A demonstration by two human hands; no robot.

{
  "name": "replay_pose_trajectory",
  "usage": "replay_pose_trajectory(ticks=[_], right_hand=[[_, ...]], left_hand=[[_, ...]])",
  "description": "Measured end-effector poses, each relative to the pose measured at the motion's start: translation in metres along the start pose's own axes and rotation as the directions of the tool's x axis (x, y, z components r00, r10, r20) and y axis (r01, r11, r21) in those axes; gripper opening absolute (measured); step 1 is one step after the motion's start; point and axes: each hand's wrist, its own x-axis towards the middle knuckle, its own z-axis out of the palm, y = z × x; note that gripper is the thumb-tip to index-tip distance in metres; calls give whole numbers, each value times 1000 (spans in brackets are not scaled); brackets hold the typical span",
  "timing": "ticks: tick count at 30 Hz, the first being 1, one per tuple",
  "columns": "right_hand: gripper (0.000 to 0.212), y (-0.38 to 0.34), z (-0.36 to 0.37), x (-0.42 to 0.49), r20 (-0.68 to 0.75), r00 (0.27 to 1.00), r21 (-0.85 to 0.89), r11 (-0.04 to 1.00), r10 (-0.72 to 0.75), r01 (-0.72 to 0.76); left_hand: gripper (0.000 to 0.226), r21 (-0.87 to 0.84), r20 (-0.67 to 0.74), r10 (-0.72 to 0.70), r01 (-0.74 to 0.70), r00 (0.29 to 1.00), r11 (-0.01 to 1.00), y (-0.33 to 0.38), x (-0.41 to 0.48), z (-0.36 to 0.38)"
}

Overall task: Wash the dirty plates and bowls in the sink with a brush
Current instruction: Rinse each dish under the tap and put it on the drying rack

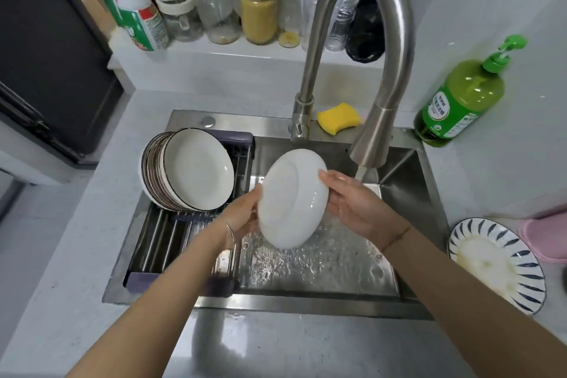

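Observation:
A white plate [291, 198] is held on edge over the sink [408, 181], its underside facing me. My left hand [244, 212] grips its left rim and my right hand [352, 202] presses against its right rim. Water runs from the faucet [372, 144] just right of the plate and splashes on the sink floor. Several plates [190, 170] stand stacked on edge in the drying rack [171, 242] at the sink's left. A dirty blue-striped plate [497, 264] lies on the counter at right. No brush is visible.
A yellow sponge [337, 118] lies behind the sink by the faucet base. A green soap pump bottle [460, 98] stands at the back right. Jars and a spray bottle [132, 6] line the ledge behind. A pink object [546, 236] sits at the far right.

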Motion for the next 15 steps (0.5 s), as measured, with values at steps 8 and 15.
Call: replay_pose_trajectory(ticks=[8, 15], right_hand=[[17, -18, 96, 58, 27, 999, -320, 947, -25, 32], [16, -8, 175, 112, -69, 998, -279, 960, 10, -29]], left_hand=[[22, 182, -178, 311, -280, 933, 943, 55, -55, -95], [48, 622, -354, 658, -358, 664, 696, 59, -64, -148]])
